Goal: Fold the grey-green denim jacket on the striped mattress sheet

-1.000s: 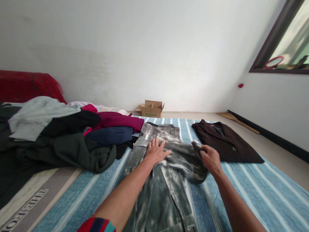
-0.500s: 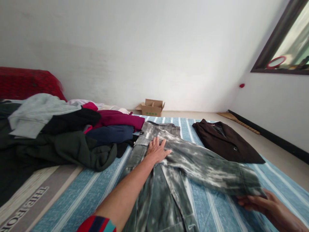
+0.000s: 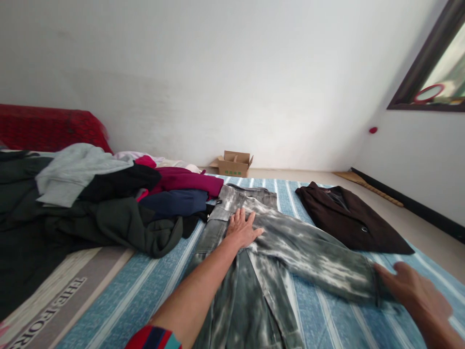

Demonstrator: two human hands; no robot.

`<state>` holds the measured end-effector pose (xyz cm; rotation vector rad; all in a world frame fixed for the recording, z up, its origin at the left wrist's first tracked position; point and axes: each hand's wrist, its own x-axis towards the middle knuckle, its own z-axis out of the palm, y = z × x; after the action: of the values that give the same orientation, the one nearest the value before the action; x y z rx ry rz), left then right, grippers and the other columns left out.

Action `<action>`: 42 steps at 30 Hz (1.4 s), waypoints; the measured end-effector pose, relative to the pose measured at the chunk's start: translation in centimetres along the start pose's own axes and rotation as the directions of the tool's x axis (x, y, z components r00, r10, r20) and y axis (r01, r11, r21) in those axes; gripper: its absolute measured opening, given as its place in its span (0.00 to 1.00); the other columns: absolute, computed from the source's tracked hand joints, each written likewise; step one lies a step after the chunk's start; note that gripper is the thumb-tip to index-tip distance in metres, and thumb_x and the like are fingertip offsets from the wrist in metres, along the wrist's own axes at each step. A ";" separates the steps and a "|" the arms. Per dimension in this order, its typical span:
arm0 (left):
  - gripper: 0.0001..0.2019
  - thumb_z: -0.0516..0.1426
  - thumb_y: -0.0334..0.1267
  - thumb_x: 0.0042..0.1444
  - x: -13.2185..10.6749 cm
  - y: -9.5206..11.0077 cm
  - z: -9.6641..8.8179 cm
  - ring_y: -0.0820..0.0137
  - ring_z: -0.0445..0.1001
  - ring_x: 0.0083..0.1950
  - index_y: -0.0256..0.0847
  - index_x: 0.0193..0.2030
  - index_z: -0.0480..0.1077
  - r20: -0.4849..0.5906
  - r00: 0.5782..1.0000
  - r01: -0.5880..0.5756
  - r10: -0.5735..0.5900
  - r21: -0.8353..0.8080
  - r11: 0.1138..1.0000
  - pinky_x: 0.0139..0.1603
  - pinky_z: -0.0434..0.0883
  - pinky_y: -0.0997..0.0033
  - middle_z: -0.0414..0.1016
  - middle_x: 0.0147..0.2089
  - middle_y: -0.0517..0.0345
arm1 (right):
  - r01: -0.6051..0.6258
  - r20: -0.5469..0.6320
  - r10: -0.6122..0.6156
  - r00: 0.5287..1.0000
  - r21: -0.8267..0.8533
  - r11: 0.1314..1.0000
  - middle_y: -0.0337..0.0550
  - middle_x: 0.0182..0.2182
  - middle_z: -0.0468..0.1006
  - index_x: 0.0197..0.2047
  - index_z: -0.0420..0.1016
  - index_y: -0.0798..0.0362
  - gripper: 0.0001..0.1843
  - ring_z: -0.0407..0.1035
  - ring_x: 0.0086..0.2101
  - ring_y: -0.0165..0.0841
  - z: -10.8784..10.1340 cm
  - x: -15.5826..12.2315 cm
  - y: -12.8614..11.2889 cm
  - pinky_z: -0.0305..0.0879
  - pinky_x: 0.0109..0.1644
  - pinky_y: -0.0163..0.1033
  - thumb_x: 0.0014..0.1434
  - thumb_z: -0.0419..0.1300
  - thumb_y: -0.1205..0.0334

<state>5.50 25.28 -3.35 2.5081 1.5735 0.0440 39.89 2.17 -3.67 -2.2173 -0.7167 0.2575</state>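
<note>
The grey washed denim jacket is laid flat, front side up, on the blue striped mat, at the centre of the view. The left hand is pressed palm-down on the chest area just below the collar, fingers spread and flat, nothing pinched; by this pressure the body of the garment is judged to be anchored against sliding. One sleeve is drawn out toward 4 o'clock. At its cuff the right hand is placed, fingers extended over the cloth; whether the cuff is pinched cannot be told, since the fingertips are seen from behind.

A heap of unsorted clothes lies at 9 o'clock, touching the jacket's shoulder. A dark brown garment is spread separately at 2 o'clock. A cardboard box stands by the wall at 12 o'clock.
</note>
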 end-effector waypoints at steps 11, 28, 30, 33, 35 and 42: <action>0.39 0.44 0.64 0.55 -0.3 -0.1 0.2 0.51 0.35 0.71 0.44 0.69 0.48 -0.030 1.000 -0.009 0.009 -0.013 1.000 0.66 0.42 0.49 0.38 0.72 0.46 | 0.582 0.436 -0.426 0.793 -0.335 0.741 0.52 0.44 0.77 0.45 0.76 0.53 0.18 0.71 0.45 0.41 15.1 -0.9 -19.4 0.62 0.42 0.39 0.60 0.51 0.53; 0.41 0.46 0.64 0.52 -0.2 -0.1 1.0 0.51 0.34 0.71 0.42 0.68 0.49 -0.086 0.996 -0.029 0.022 -0.072 0.997 0.66 0.41 0.49 0.38 0.72 0.47 | 0.678 0.469 -0.505 0.724 -0.349 0.647 0.46 0.35 0.78 0.37 0.76 0.54 0.12 0.70 0.37 0.35 22.0 1.8 -23.4 0.61 0.38 0.35 0.59 0.52 0.59; 0.40 0.46 0.63 0.53 -0.2 -0.2 1.1 0.53 0.34 0.71 0.42 0.68 0.50 -0.090 0.995 -0.050 0.044 -0.062 0.997 0.66 0.41 0.49 0.38 0.72 0.48 | 0.681 0.467 -0.507 0.724 -0.369 0.633 0.46 0.36 0.78 0.39 0.75 0.52 0.13 0.70 0.38 0.36 22.3 1.4 -23.1 0.61 0.39 0.36 0.60 0.52 0.58; 0.38 0.44 0.61 0.55 -0.2 -0.3 1.1 0.57 0.35 0.72 0.41 0.67 0.51 -0.095 0.989 -0.114 0.109 -0.043 0.993 0.67 0.40 0.49 0.40 0.72 0.51 | 0.679 0.478 -0.492 0.728 -0.399 0.616 0.49 0.37 0.78 0.40 0.75 0.52 0.12 0.71 0.39 0.39 22.6 1.1 -22.8 0.62 0.39 0.38 0.60 0.52 0.57; 0.37 0.43 0.60 0.56 -0.2 -0.4 1.1 0.59 0.36 0.72 0.40 0.67 0.51 -0.090 0.985 -0.150 0.146 -0.039 0.988 0.67 0.40 0.48 0.42 0.72 0.53 | 0.678 0.480 -0.487 0.730 -0.417 0.605 0.52 0.39 0.77 0.41 0.75 0.53 0.12 0.71 0.41 0.40 22.5 1.0 -22.9 0.63 0.40 0.40 0.60 0.52 0.59; 0.36 0.42 0.59 0.57 -0.1 -0.3 0.6 0.59 0.39 0.71 0.40 0.68 0.50 -0.027 0.988 -0.153 0.152 -0.042 0.987 0.67 0.38 0.47 0.44 0.71 0.54 | 0.676 0.465 -0.492 0.736 -0.462 0.575 0.53 0.40 0.77 0.43 0.73 0.55 0.12 0.72 0.42 0.42 21.8 0.0 -23.1 0.62 0.41 0.40 0.61 0.52 0.61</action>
<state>5.28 25.20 -3.99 2.5973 1.3702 0.1277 21.73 28.13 -1.46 -2.3627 -1.8990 -0.0148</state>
